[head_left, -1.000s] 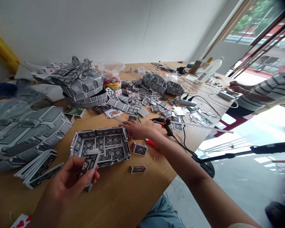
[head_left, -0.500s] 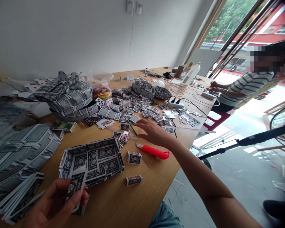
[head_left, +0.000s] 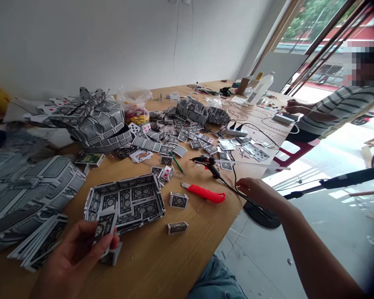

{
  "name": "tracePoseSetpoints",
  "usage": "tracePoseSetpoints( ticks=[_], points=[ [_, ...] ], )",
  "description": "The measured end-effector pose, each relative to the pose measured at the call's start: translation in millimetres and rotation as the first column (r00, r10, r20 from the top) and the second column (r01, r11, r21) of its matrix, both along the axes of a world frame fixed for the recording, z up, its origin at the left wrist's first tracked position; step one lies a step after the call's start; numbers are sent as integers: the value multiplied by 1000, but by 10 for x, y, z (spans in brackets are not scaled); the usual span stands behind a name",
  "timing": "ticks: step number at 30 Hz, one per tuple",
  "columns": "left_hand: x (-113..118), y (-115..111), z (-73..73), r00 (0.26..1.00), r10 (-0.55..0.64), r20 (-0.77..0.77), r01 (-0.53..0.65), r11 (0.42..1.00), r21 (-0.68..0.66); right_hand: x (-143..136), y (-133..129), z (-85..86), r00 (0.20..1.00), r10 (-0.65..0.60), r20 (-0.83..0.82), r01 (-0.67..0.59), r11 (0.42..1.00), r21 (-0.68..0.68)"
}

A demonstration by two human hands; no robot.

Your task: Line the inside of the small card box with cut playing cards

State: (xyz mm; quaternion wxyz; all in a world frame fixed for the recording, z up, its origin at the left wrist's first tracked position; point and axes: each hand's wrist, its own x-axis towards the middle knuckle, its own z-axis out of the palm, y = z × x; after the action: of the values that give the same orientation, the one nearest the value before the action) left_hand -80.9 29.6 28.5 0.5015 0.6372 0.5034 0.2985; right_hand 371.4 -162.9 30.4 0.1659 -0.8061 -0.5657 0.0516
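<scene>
My left hand (head_left: pixel 77 249) pinches a folded playing card (head_left: pixel 104 226) with a dark patterned back, at the near corner of an open tray built of cards (head_left: pixel 157 209). Just below the held card stands another folded card (head_left: pixel 112 255). My right hand (head_left: pixel 258 193) is at the table's right edge, its fingertips closed around the black cord (head_left: pixel 229 185) of a glue gun (head_left: pixel 207 164). The glue gun lies on the table with a long clear glue stick (head_left: pixel 252 165) in its back. Nearer me are a red utility knife (head_left: pixel 207 194) and two small folded card blocks (head_left: pixel 178 200).
Large card-built models (head_left: pixel 96 128) stand at the left, with a fan of folded cards (head_left: pixel 39 245) in front. Loose cards, a green pencil (head_left: pixel 177 162) and a power strip (head_left: pixel 235 131) lie across the middle. A person in a striped top (head_left: pixel 336 108) works at the far right.
My right hand has drawn back to the right, from above the glue gun to its cord, uncovering the gun. The left hand still holds the folded card. The view has shifted slightly.
</scene>
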Motion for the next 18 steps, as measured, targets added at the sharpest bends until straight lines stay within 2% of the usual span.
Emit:
tracePoseSetpoints(
  ticks=[1,3,4,5,7,9,10,12,15,18],
  points=[
    [-1,-5,12,999,-33,12,34,999,-22,-50,34,-10,1000,-9,-12,8,999,-41],
    [17,-14,39,998,-52,-23,53,998,20,-228,128,0,999,2,-44,-7,994,-109],
    [36,-17,45,996,-51,-67,57,994,93,-358,189,16,998,25,-60,-32,992,-121],
    [60,-19,42,995,2,-98,22,969,247,-512,259,35,995,60,-77,-69,990,-123],
    [116,-20,6,968,52,-245,91,838,538,-876,413,77,977,194,-87,-197,980,-24],
    [167,-20,-56,929,7,-370,266,682,681,-1255,567,102,931,355,-86,-342,930,132],
    [187,-20,-89,902,-42,-429,359,622,695,-1428,639,101,901,426,-83,-403,892,205],
    [214,-22,-144,853,-106,-511,476,562,677,-1701,769,67,856,513,-54,-475,824,308],
    [228,-19,-194,800,-147,-582,562,521,642,-1913,924,-41,824,566,4,-536,777,332],
    [238,-2,-230,782,-136,-609,584,502,638,-1965,1018,-150,815,578,44,-560,766,314]
  ],
)
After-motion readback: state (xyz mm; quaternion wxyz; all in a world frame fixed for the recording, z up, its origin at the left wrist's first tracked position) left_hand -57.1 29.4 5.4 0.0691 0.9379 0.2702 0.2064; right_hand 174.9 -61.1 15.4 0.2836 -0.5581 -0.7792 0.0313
